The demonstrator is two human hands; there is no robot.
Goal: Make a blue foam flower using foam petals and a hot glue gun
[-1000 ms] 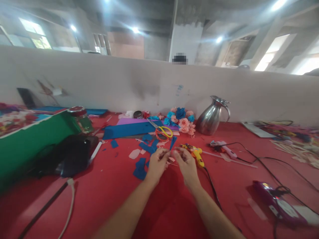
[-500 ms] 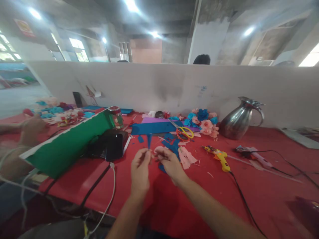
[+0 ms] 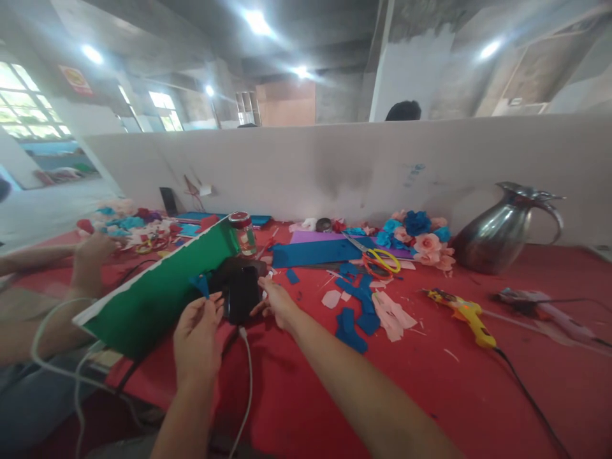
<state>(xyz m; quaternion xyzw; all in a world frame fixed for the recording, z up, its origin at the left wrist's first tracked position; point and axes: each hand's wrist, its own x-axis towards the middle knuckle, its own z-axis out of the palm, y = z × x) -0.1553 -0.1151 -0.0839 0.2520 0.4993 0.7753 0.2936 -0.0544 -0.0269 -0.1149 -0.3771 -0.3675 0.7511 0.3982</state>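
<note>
My left hand [image 3: 198, 331] pinches a small piece of blue crepe paper [image 3: 201, 285] between thumb and fingertips, holding it up in front of the green board. My right hand [image 3: 277, 305] is at the right edge of a black phone [image 3: 243, 296], its thumb and fingers apart. Whether those fingers touch the phone, I cannot tell. A white cable [image 3: 247, 350] runs from the phone's lower end. Cut blue paper pieces [image 3: 351, 328] and pink paper pieces [image 3: 392, 313] lie on the red table to the right of my hands.
A green board [image 3: 157, 293] stands at the left, with another person's arm [image 3: 88, 274] beyond it. Behind lie a glass jar [image 3: 245, 236], scissors [image 3: 382, 260], blue paper [image 3: 310, 250] and paper flowers [image 3: 421, 233]. Rightward are a metal jug [image 3: 497, 233], yellow glue gun [image 3: 471, 319] and pink glue gun [image 3: 554, 312].
Both hands have moved left from the table's middle to the phone. My left hand still holds the blue paper; my right hand has left it and opened beside the phone. The view has shifted left.
</note>
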